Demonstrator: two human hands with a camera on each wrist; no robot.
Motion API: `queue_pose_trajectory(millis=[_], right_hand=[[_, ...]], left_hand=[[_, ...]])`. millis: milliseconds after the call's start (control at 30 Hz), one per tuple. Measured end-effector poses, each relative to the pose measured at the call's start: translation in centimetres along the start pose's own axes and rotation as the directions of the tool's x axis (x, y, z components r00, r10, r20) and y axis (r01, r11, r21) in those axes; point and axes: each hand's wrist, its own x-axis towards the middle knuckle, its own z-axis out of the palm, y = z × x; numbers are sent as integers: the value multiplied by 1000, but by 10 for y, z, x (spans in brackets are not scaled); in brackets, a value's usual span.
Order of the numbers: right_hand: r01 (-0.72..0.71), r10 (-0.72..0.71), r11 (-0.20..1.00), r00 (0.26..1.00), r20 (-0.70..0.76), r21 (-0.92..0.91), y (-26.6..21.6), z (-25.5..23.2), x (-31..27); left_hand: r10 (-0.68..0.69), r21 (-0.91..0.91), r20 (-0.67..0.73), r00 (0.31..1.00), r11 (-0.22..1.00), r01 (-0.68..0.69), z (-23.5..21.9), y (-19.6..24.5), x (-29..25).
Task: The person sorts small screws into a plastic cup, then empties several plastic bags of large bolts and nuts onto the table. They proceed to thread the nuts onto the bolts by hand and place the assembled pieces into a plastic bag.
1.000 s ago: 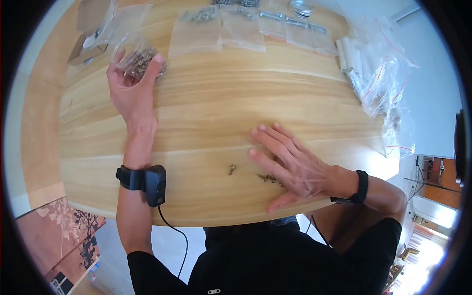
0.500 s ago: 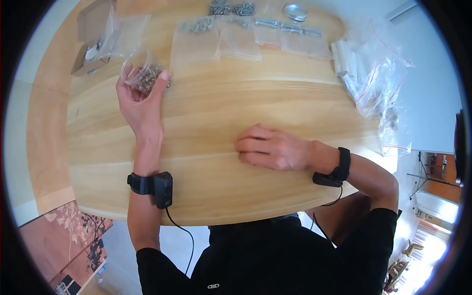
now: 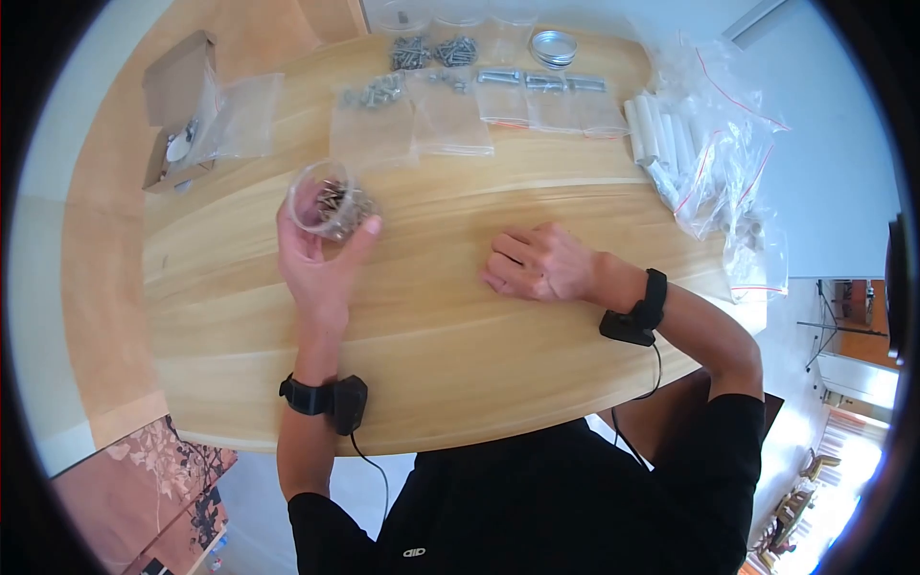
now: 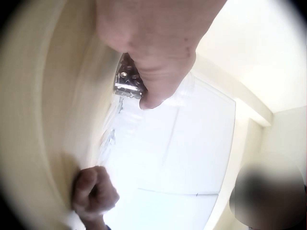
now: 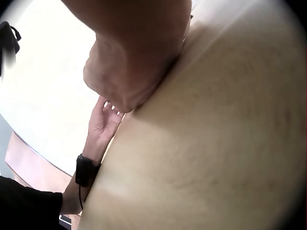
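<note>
My left hand [image 3: 321, 287] grips a clear plastic jar [image 3: 309, 228], thumb on one side and fingers round the other. Its open mouth tilts toward me, and many small screws [image 3: 337, 203] lie inside. Some of these screws [image 4: 128, 86] also show beneath the hand in the left wrist view. To the right, my right hand [image 3: 541, 264] is curled into a loose fist low over the wooden table [image 3: 431, 364]. The few loose screws seen earlier no longer lie on the wood; the fist holds them, hidden by its fingers.
Flat plastic bags [image 3: 450, 125] with hardware lie across the back, with two heaps of bolts [image 3: 455, 52] and a stack of metal rings [image 3: 554, 48] behind. An open cardboard box [image 3: 177, 144] sits back left. White tubes [image 3: 661, 134] and crumpled clear bags [image 3: 733, 177] lie at right.
My right hand has gone from spread flat over loose screws to a curled fist, gathering them up and moving away from the table's near edge. The left hand has brought the jar nearer and rightward.
</note>
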Motion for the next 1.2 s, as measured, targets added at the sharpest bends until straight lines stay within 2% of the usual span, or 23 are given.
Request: queue_pose_trajectory(millis=[33, 100, 133, 167, 200, 233, 300, 333, 400, 433, 500, 533, 600, 667, 733, 833, 900, 933, 967, 1000, 1033, 1100, 1200], right_hand=[[2, -2, 1000, 1000, 13, 2, 2, 2, -1], [-102, 119, 987, 982, -149, 122, 7, 4, -1], [-84, 100, 988, 987, -128, 127, 10, 1, 0], [-350, 421, 866, 896, -143, 357, 14, -4, 2], [-550, 700, 621, 710, -78, 558, 15, -9, 5], [-549, 689, 629, 721, -68, 551, 14, -20, 15], [-408, 841, 333, 536, -72, 850, 9, -47, 41], [-411, 840, 331, 539, -66, 850, 0, -58, 56], [-219, 762, 436, 605, -229, 873, -19, -65, 85], [-220, 764, 432, 605, -225, 875, -23, -57, 93], [-179, 601, 644, 720, -348, 744, -28, -43, 107], [-180, 601, 642, 721, -344, 745, -30, -38, 111], [-280, 524, 766, 793, -311, 578, -31, -32, 114], [-290, 505, 794, 803, -315, 534, -28, -30, 113], [-185, 287, 943, 872, -397, 275, -23, -32, 108], [-201, 352, 910, 837, -420, 362, -24, -50, 95], [-417, 580, 755, 785, -218, 507, -28, -78, 58], [-430, 590, 753, 776, -224, 498, -26, -89, 43], [-616, 685, 691, 725, -70, 379, -23, -99, 30], [-761, 770, 606, 634, 68, 230, -20, -108, 17], [-764, 774, 604, 630, 61, 228, -17, -109, -4], [-762, 706, 637, 638, 307, 117, -13, -91, -48], [-712, 683, 684, 701, 206, 157, -20, -76, -64]], left_hand=[[-8, -9, -6, 1000, 1000, 8, 5, 0, -5], [-23, -42, 184, 983, 999, 31, 14, -1, -19], [-29, -54, 158, 987, 998, 38, 18, 2, -26], [0, 5, 227, 974, 1000, -1, 23, 5, -31], [24, 63, 299, 954, 997, -45, 27, 7, -35], [25, 53, 283, 959, 998, -41, 31, 7, -39], [77, 42, 339, 937, 994, -97, 39, 6, -43], [74, 42, 334, 940, 995, -93, 41, 8, -44], [94, 81, 363, 927, 988, -132, 42, 12, -45], [90, 83, 362, 928, 988, -128, 41, 12, -46], [61, 94, 364, 929, 990, -102, 39, 9, -45], [58, 95, 362, 930, 991, -99, 38, 10, -45], [42, 123, 378, 925, 988, -96, 36, 13, -45], [47, 141, 391, 919, 984, -111, 33, 11, -46], [67, 152, 418, 906, 978, -143, 34, 11, -43], [84, 137, 420, 904, 978, -155, 34, 11, -43], [107, 142, 439, 892, 972, -186, 33, 10, -41], [111, 130, 454, 884, 973, -189, 33, 9, -41], [93, 105, 459, 884, 982, -157, 32, 8, -41], [75, 82, 460, 885, 989, -127, 33, 7, -42], [80, 79, 467, 881, 988, -132, 34, 6, -42], [72, 123, 465, 882, 982, -145, 33, 6, -42], [89, 86, 428, 899, 987, -139, 36, 6, -42]])
